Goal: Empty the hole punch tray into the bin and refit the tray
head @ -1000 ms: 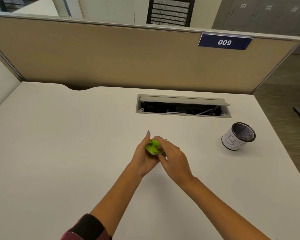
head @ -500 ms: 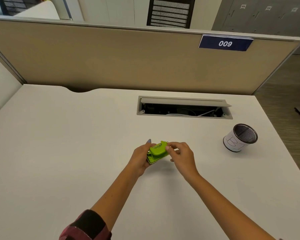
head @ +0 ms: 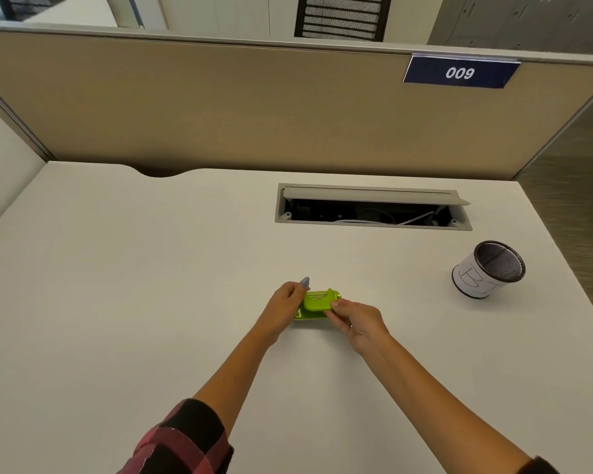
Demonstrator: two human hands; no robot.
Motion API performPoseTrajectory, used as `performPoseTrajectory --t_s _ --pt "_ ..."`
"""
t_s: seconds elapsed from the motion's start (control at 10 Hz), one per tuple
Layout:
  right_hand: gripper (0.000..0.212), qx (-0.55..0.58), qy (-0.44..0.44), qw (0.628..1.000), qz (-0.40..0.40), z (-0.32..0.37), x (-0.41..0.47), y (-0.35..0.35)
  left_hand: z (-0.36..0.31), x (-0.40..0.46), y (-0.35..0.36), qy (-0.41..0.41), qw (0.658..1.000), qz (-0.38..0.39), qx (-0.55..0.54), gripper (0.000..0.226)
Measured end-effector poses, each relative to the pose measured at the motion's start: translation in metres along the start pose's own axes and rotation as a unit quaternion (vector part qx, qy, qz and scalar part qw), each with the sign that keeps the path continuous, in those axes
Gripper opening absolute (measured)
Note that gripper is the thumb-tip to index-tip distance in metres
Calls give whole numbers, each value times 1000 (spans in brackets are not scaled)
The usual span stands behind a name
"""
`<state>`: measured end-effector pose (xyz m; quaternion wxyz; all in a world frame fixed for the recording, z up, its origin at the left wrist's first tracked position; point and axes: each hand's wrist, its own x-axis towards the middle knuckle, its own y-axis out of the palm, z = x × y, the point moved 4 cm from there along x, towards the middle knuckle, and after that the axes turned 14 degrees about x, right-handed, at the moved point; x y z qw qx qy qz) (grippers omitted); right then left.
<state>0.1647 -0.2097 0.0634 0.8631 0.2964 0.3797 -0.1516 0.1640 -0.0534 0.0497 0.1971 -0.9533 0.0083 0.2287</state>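
Small lime-green plastic hole punch [head: 317,304] is sitting just below centre of frame, resting on or just above the white desk top [head: 117,285], w/ its long axis running roughly left-right across the picture. Left hand [head: 285,307] is gripping its left end, thumb w/ pale nail over the top; right hand [head: 356,321] is pinching the lower right edge w/ fingertips, approx where the tray would slide out. Can't tell if tray is seated or partly out; too small. Both hands are touching the punch from opposite ends, so neither is nearer. Small round black mesh bin w/ white paper wrap [head: 488,270] is standing well apart, right of frame, on the right hand's side, so prob the right hand carries the tray over. Open grey cable hatch [head: 374,206] is lying above centre, beige partition [head: 220,107] behind.
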Motion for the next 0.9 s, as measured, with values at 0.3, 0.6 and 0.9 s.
performPoseTrajectory --t_s 0.3,0.6,0.9 --pt "13 17 4 999 -39 -18 6 -4 21 10 1 140 922 -34 358 63" --pt "6 -61 -52 996 -26 -19 12 -12 27 7 1 174 901 -76 391 59" --pt "20 -306 -232 922 -38 1 0 -14 30 0 -3 204 882 -70 420 85"
